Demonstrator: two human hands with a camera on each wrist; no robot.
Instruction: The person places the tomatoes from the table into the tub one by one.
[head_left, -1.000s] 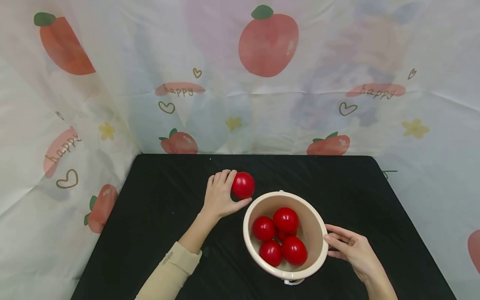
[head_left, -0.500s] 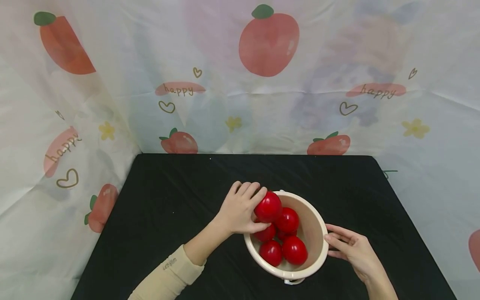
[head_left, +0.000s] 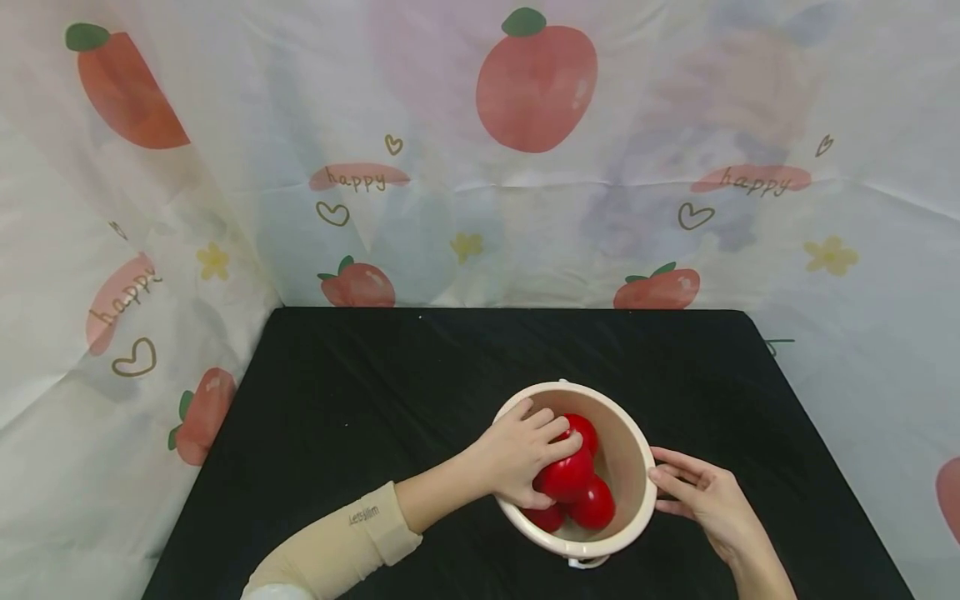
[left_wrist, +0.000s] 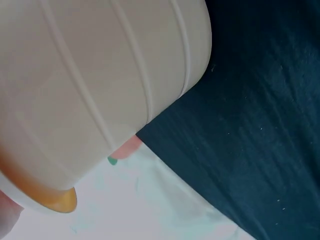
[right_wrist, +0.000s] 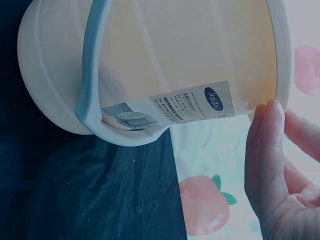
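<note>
A cream bucket stands on the black table and holds several glossy red balls. Inside it, my left hand grips a red ball, palm down, with the fingers curled over its far side and the thumb at its near side. Around that lie another red ball, one at the lower right and a partly covered one. At the bucket's right rim, my right hand pinches the edge with thumb and fingertips. The left wrist view shows the bucket's ribbed outer wall.
A black cloth covers the table. White fabric printed with fruit hangs behind it and at the sides. The bucket's handle hangs down its outside, by a printed label.
My left hand has carried the red ball from the table behind the bucket, over the rim and down among the other balls. My right hand stays at the rim.
</note>
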